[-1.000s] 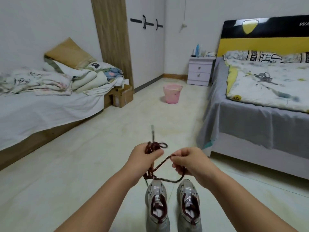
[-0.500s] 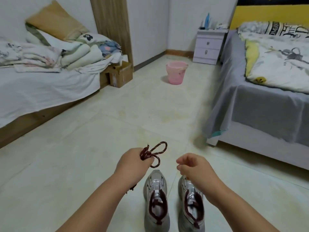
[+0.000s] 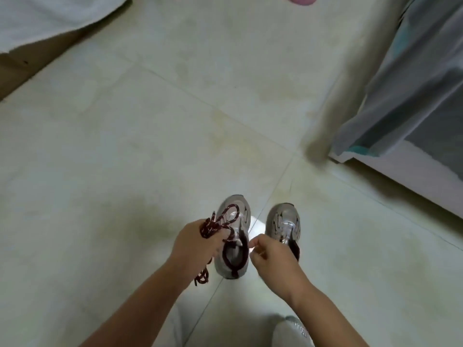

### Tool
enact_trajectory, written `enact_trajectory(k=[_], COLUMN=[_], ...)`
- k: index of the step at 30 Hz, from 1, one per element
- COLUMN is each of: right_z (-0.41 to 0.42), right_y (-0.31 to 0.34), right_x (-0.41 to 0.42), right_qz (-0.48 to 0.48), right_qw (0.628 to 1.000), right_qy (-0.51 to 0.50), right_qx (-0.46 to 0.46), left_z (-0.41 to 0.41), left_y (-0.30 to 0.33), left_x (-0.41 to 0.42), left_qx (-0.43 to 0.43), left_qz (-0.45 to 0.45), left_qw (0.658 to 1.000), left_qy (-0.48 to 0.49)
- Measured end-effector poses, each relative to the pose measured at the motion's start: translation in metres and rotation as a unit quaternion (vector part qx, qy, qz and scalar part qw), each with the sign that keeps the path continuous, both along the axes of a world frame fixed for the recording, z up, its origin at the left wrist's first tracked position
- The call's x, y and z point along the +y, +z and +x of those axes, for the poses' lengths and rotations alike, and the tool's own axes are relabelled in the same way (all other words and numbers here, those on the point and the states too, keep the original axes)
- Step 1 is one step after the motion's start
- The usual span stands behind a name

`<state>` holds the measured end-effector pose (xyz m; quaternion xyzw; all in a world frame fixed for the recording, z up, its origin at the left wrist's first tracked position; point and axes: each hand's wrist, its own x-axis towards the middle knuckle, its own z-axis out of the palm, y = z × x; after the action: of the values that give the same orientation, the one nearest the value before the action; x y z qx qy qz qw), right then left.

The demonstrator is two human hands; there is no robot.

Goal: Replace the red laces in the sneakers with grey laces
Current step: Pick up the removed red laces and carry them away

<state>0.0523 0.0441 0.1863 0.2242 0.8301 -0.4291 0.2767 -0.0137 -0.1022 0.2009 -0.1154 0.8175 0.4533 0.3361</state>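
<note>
A: Why is the left hand (image 3: 198,242) bunched like that?

B: It grips the red lace (image 3: 213,226) as a wad, fingers curled round it. A loop sticks out toward twelve o'clock over the left shoe (image 3: 234,236), and a tail hangs out at six o'clock below the wrist. I'd judge the wad keeps the lace from trailing while it is carried off.

A: And the right hand (image 3: 271,255)?

B: Fingers curled, thumb and forefinger tips close together at its ten o'clock. Whether they pinch anything I cannot tell; nothing shows between them. It hovers between the two shoes, partly over the right shoe (image 3: 284,222).

A: Where do the shoes stand?

B: Side by side on the floor (image 3: 150,146), toes to twelve o'clock, just apart. No lace shows across either tongue, as far as the blur allows.

A: Any grey laces?

B: None in view.

A: What else is around?

B: A bed with a grey sheet (image 3: 406,96) at two o'clock, another bed's white sheet (image 3: 50,18) at ten, a pink bucket (image 3: 300,0) at the top edge, a knee (image 3: 292,331) at five. Nothing blocks the shoes except the hands above them.
</note>
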Motion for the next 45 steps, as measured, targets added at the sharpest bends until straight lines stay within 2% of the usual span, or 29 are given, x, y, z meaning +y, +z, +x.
enact_trajectory(k=[4, 10, 18, 24, 29, 35, 40, 45], right_z=[0.014, 0.001, -0.055, -0.069, -0.077, -0.108, -0.164, -0.242], right_y=[0.061, 0.198, 0.376, 0.468, 0.494, 0.501, 0.486, 0.473], right_x=[-0.005, -0.017, -0.061, -0.122, -0.159, -0.165, -0.161, -0.171], right_qz=[0.023, 0.038, 0.091, 0.078, 0.058, 0.081, 0.096, 0.086], right_qw=[0.999, 0.995, 0.989, 0.987, 0.988, 0.989, 0.987, 0.987], right_qy=[0.03, 0.078, 0.11, 0.104, 0.084, 0.065, 0.051, 0.076], right_qx=[-0.037, -0.055, 0.02, 0.094, 0.113, 0.105, 0.115, 0.115], left_z=[-0.002, -0.021, -0.049, -0.059, -0.074, -0.113, -0.171, -0.235], left_y=[0.056, 0.192, 0.374, 0.449, 0.464, 0.469, 0.469, 0.472], left_x=[-0.023, -0.051, -0.107, -0.191, -0.236, -0.247, -0.241, -0.254], left_qx=[-0.055, -0.048, 0.011, 0.051, 0.06, 0.072, 0.076, 0.081], left_qz=[-0.009, -0.017, 0.026, 0.047, 0.052, 0.061, 0.072, 0.035], left_qw=[0.998, 0.997, 0.994, 0.989, 0.985, 0.985, 0.987, 0.99], left_qy=[0.028, 0.054, 0.106, 0.133, 0.156, 0.142, 0.12, 0.108])
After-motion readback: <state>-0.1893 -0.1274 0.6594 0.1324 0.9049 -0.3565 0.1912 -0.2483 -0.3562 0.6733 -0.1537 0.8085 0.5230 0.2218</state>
